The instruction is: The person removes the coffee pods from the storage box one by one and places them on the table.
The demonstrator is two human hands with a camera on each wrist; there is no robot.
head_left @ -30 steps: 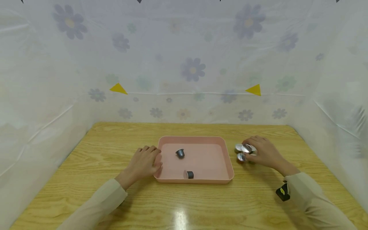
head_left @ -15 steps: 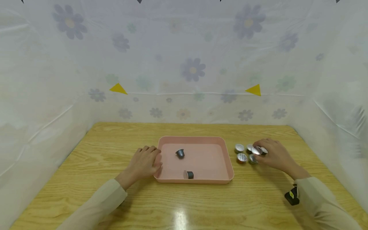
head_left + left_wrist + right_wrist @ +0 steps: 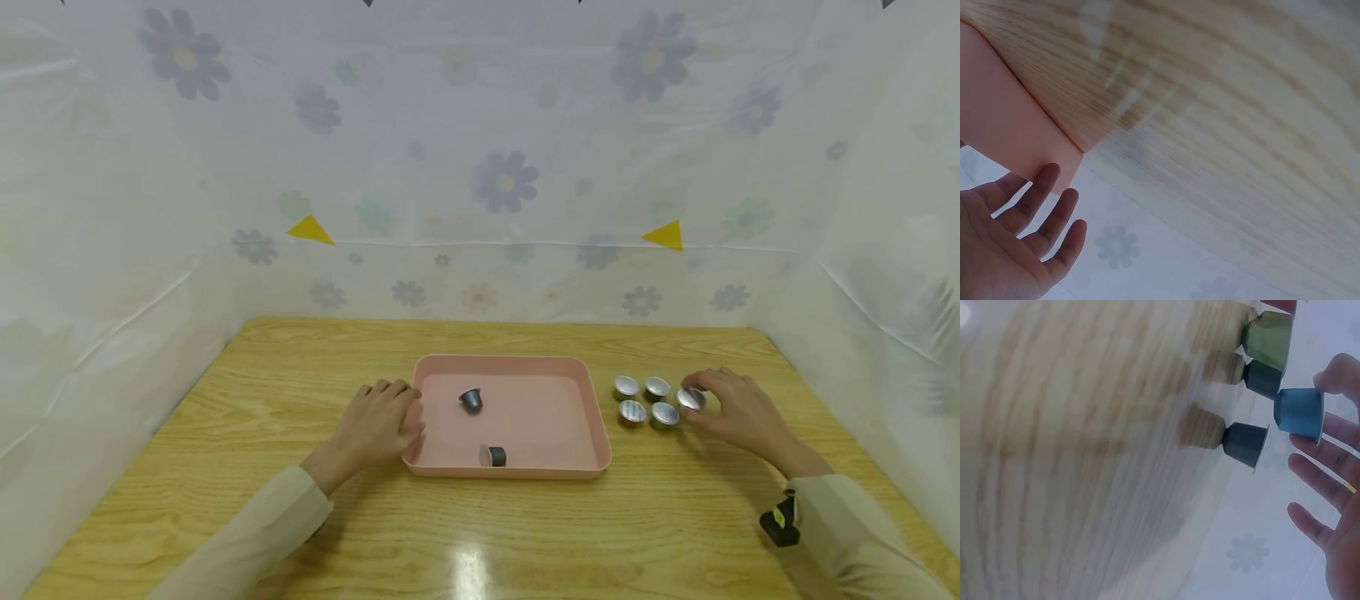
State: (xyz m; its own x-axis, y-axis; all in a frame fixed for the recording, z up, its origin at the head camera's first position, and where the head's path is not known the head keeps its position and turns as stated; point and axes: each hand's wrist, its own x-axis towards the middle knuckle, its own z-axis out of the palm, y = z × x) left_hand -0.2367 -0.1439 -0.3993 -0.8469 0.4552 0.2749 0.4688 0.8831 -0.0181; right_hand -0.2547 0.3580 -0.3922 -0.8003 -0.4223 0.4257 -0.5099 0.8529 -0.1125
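Observation:
My right hand (image 3: 738, 410) pinches a coffee capsule (image 3: 691, 399) by its lid edge, between thumb and fingers. The right wrist view shows this capsule (image 3: 1299, 412) as blue, silver lid up. Close to it stand several more lid-up capsules, among them a green capsule (image 3: 1269, 339), a dark capsule (image 3: 1245, 442) and an orange one (image 3: 632, 413). With loosely bent fingers, my left hand (image 3: 371, 421) rests at the left rim of a pink tray (image 3: 510, 473); its fingers lie about the tray's wall (image 3: 1022, 119). A dark capsule (image 3: 472, 401) lies tilted in the tray.
Another dark capsule (image 3: 496, 456) lies on its side by the tray's near wall. Everything stands on a wood-grain table (image 3: 315, 533). White flowered sheeting (image 3: 480, 150) surrounds the table at the back and sides.
My right hand has moved right and slightly nearer with its capsule, uncovering the capsules to the left of it. The left hand, the tray and the two capsules inside it have stayed put.

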